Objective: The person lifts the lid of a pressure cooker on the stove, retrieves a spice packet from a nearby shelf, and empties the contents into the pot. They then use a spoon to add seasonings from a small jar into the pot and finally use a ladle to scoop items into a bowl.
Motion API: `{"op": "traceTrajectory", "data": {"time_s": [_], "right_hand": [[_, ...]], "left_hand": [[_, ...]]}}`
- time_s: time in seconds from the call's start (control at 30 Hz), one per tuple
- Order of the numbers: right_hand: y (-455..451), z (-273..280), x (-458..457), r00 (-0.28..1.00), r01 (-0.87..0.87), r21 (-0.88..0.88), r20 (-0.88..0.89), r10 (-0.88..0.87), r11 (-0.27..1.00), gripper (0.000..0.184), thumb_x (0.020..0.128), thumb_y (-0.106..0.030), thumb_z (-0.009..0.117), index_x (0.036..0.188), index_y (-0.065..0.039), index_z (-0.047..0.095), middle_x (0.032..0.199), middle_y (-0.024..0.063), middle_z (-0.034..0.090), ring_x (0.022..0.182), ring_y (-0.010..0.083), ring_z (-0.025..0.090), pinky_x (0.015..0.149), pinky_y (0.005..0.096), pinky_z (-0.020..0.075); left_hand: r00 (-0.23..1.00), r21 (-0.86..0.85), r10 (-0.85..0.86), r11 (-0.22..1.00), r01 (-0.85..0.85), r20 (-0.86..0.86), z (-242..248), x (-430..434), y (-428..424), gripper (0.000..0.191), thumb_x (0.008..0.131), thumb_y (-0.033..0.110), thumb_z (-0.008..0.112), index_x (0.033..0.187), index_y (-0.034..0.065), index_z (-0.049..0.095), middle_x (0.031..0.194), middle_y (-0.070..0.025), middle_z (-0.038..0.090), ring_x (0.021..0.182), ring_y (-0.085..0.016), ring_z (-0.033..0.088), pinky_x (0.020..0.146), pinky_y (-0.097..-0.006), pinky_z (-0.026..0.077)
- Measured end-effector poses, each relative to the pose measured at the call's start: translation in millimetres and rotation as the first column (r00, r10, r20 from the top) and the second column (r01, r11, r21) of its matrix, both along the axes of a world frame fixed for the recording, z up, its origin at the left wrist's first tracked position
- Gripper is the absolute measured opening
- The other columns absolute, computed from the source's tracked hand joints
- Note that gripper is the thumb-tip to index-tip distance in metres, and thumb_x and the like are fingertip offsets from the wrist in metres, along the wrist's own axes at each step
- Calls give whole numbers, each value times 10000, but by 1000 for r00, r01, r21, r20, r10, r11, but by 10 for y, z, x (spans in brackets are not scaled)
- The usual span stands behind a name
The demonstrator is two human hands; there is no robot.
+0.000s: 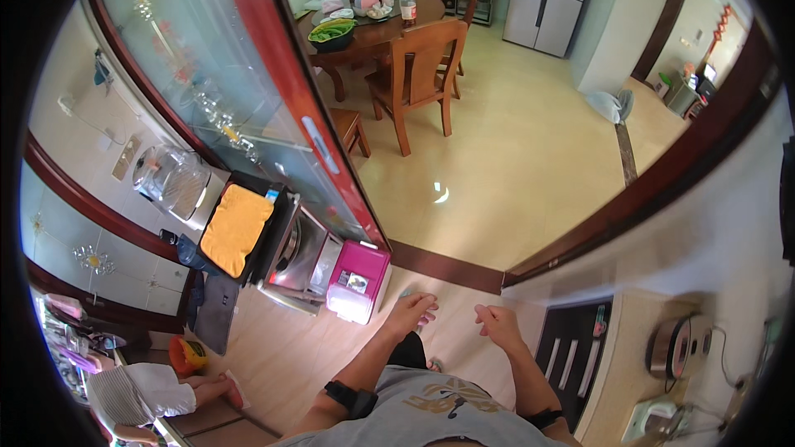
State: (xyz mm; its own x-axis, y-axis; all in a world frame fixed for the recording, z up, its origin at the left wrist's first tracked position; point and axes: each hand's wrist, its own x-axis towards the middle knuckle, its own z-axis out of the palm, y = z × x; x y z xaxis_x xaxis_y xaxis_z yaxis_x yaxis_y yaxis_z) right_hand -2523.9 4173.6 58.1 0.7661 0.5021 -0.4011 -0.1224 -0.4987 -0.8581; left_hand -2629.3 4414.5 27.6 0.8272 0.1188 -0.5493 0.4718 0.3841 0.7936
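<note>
My left hand (413, 312) is in front of my body with loosely curled fingers and nothing visible in it. Close to its right, my right hand (499, 325) is curled in like a loose fist, also without a visible object. The two hands are apart and hang above the tiled floor. Nearest to my left hand is a storage box with a magenta lid (362, 267). Beyond both hands lies the dark door sill (447, 266). A dark cabinet door with pale bars (570, 354) stands beside my right forearm.
A sliding glass door (273, 68) borders the doorway. Left stand an oven (301, 254) and an orange cloth (236, 230). A wooden chair (422, 62) is by the round table (428, 7). Another person (149, 390) stands lower left near an orange bucket (187, 355). A rice cooker (677, 346) sits right.
</note>
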Motion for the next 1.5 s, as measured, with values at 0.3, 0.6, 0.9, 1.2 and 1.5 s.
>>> {"op": "traceTrajectory", "data": {"time_s": [0.3,0.6,0.9,1.2,1.5], "right_hand": [[968,282,2728,911,269,154,281,-303,951,206,921,-173,621,910,18,695,621,79,641,547,128,606,538,290,487],[1052,226,5086,818,552,-56,231,-527,832,381,920,-286,654,701,21,608,524,71,556,457,149,573,445,307,451],[1181,334,8075,910,408,-123,141,-391,905,406,957,-320,588,730,15,623,540,70,572,474,149,583,485,301,480],[2036,263,11013,919,29,-64,394,-1,998,344,903,-189,606,1207,-28,600,849,201,695,776,304,712,676,398,554],[2654,1077,14215,973,214,473,-27,-228,855,707,847,-242,684,1464,-73,383,1356,208,558,1032,328,670,878,426,543]], "left_hand": [[992,84,-114,990,109,50,219,2925,1045,387,975,357,600,1172,27,642,1033,-70,672,826,-140,648,749,-268,530],[955,78,-286,957,280,76,326,5927,1410,314,978,336,594,1122,64,655,1012,-25,669,809,-114,634,741,-264,523],[863,85,-503,863,499,41,515,8890,1115,343,990,346,567,1164,64,656,1042,-48,669,845,-138,669,765,-291,536],[851,-176,-431,852,494,300,632,11672,1485,244,974,263,638,972,29,710,853,-30,695,770,-98,651,719,-254,535],[802,-227,-189,900,372,566,1277,14834,1968,212,899,79,706,1077,-33,686,964,-78,705,833,-124,654,761,-276,529]]}}
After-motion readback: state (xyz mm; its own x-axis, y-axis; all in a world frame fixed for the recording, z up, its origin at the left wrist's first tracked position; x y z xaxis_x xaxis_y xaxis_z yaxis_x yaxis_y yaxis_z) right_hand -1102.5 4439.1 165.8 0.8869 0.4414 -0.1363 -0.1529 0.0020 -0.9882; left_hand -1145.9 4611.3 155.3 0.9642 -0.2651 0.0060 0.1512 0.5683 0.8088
